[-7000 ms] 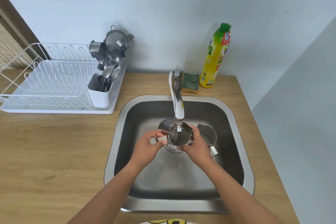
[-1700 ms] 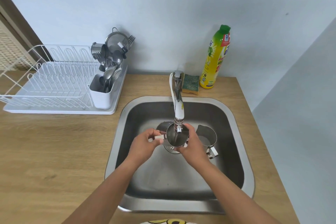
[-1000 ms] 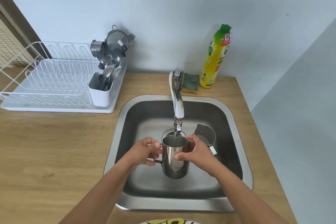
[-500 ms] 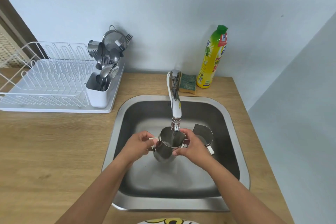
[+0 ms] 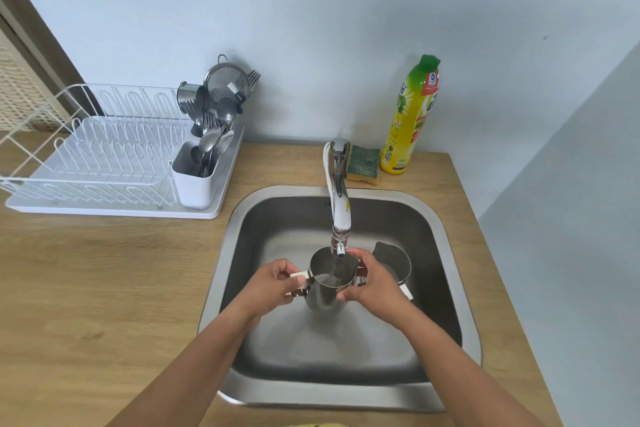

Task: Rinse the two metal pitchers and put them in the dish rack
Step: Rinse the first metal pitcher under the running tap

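Observation:
I hold one metal pitcher upright over the steel sink, right under the faucet spout. Water runs into its open mouth. My left hand grips its handle on the left side. My right hand clasps the body on the right. The second metal pitcher stands in the sink behind my right hand, partly hidden by it. The white wire dish rack sits on the counter at the far left, its plate slots bare.
A white cutlery holder full of spoons, a strainer and a small cup stands at the rack's right end. A green sponge and a yellow dish soap bottle stand behind the sink. Wooden counter lies left of the sink.
The pitcher was lowered and tilted a second ago; it has since come back up under the spout, mouth upward, with water running in. Both hands kept their grip.

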`<state>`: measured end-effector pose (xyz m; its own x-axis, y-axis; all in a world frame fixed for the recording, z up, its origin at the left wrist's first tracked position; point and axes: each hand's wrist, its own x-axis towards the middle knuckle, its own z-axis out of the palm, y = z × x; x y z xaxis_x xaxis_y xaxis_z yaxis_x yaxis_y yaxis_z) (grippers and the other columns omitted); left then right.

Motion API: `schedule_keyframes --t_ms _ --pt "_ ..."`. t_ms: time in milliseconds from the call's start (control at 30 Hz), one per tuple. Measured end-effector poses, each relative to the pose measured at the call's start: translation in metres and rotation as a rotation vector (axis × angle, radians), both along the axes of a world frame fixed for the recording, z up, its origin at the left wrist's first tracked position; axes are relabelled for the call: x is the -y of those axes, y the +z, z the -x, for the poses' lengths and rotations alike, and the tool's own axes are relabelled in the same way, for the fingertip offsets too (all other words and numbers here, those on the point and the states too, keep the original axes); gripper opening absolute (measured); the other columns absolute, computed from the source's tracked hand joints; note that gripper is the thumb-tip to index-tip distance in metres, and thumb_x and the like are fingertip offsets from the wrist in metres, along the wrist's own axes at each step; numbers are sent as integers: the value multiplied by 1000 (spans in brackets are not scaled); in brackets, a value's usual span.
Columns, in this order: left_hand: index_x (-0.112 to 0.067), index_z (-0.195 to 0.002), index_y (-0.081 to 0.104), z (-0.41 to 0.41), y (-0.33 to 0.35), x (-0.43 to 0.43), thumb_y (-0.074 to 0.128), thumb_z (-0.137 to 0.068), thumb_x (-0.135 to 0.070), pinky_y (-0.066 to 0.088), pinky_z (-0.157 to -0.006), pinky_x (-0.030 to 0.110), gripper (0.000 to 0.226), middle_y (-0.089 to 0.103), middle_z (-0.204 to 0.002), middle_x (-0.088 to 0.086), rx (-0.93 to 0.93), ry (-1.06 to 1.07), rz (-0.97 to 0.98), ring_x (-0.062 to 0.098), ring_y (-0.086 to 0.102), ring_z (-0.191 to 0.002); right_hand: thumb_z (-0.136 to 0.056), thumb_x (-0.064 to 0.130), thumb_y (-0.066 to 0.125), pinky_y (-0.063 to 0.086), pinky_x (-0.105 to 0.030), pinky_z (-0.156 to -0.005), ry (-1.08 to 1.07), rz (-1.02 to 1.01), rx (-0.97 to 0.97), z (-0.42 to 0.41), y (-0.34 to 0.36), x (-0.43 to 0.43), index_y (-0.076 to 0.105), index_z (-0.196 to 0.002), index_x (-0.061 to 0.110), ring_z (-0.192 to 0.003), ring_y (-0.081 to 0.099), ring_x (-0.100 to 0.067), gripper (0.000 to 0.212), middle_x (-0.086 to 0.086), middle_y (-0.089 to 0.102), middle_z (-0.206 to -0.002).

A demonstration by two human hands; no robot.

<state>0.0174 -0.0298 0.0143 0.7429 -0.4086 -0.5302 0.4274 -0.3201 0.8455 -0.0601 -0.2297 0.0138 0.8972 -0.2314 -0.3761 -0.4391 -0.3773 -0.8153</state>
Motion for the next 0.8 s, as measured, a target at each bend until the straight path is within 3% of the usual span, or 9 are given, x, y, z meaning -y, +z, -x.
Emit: schedule_keyframes --t_ms 133,367,500,600,700,800 --pt "-10 -82 58 -1 -4 1 63 -91 -5 44 -67 24 11 63 -80 10 25 61 -9 20 53 -78 -73 9 82 34 -22 -92 1 8 10 -1 2 -4 41 -139 28 -114 48 -9 80 7 54 -123" --pt "-11 -86 57 -1 -6 3 60 -95 -9 48 -70 25 9 61 -87 10 13 37 -12 22 59 -85 -70 11 84 39 -23 -93 -5 -4 19 0 -3 2 43 -135 31 -114 52 -11 79 6 58 -121" --pt "-12 -89 59 -1 -13 4 59 -95 -16 46 -72 27 7 64 -87 4 47 29 -72 18 58 -82 -73 9 83 39 -10 -77 11 -49 -2 -1 -1 2 44 -129 32 -96 53 -1 72 14 57 -103" --pt "-8 -94 64 0 -16 2 60 -94 -20 43 -70 26 13 69 -86 2 131 -4 -132 12 60 -77 -72 12 84 43 -20 -86 -28 -97 -9 0 -4 2 47 -132 28 -99 58 -8 72 15 59 -102" --pt "-3 -99 63 3 -18 3 55 -97 -18 49 -74 26 18 75 -91 5 166 40 -115 15 65 -79 -71 15 86 45 -17 -81 -66 -170 -15 1 -6 1 49 -128 26 -102 62 -8 69 8 65 -107" --pt "-4 -96 62 4 -23 5 54 -98 -22 54 -80 39 19 76 -87 9 147 104 -100 20 67 -76 -70 25 87 53 -26 -86 -110 -235 -27 -1 -11 2 52 -127 22 -106 64 -15 67 -1 66 -113"
